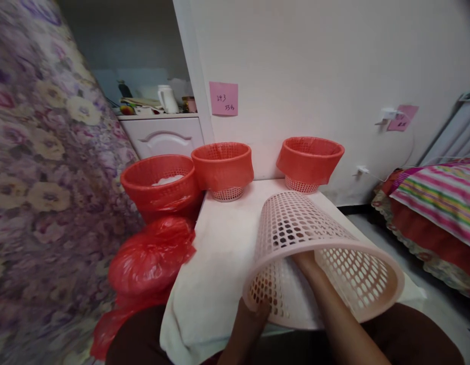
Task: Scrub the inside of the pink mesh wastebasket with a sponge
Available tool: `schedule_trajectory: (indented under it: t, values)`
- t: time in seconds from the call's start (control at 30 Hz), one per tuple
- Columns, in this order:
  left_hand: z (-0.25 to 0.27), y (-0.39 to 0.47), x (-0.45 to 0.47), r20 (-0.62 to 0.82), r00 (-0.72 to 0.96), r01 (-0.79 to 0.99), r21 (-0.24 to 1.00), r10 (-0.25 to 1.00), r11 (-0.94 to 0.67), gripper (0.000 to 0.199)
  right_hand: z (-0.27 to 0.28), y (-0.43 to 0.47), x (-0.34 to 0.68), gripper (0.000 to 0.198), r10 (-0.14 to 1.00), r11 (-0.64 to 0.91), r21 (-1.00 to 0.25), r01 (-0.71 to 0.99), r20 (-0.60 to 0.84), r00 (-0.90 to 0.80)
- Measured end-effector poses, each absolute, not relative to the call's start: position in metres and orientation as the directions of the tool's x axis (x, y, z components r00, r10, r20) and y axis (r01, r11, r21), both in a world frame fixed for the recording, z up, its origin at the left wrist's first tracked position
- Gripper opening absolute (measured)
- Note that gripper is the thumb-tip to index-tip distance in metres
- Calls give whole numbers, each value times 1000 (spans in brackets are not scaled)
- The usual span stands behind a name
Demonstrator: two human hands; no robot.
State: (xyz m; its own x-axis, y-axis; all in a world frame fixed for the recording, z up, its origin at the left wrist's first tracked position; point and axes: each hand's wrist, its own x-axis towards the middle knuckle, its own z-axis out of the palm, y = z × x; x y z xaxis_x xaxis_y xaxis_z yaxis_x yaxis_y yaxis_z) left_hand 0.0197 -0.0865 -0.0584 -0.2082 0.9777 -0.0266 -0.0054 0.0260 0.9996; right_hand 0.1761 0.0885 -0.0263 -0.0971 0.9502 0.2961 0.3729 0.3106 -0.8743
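A basket (318, 253) is lying tipped on its side at the near end of the table (223, 248), its open mouth facing the near edge. The left hand (253, 312) is touching its rim from the near left, and the right forearm (334, 309) is reaching into the mouth, so the right hand is sitting hidden inside. Two lined baskets are standing at the far edge against the wall (314, 66): one (223, 167) at the far left corner, one (310, 161) toward the far right. A third lined basket (161, 185) is standing off the table's left side, above a heap of bags (149, 263). A bed (436, 203) is lying to the right, well apart.
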Motion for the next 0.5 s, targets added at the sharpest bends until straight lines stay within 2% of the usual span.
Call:
schedule_trajectory:
  t: [0.13, 0.2, 0.37, 0.5]
  values:
    - [-59, -87, 23, -13, -224, 46, 999, 975, 24, 47, -26, 97, 165, 32, 958, 276, -911, 305, 235, -166]
    - [-62, -87, 23, -7, -231, 66, 998, 973, 23, 49, -26, 91, 166, 35, 951, 275, -918, 285, 218, -217]
    - [-69, -86, 18, 16, -236, 98, 995, 972, 7, 70, -28, 45, 176, 56, 918, 267, -929, 256, 164, -362]
    - [-60, -82, 18, 89, -161, 116, 991, 983, -71, 65, -28, -4, 193, 65, 871, 277, -939, 203, 156, -466]
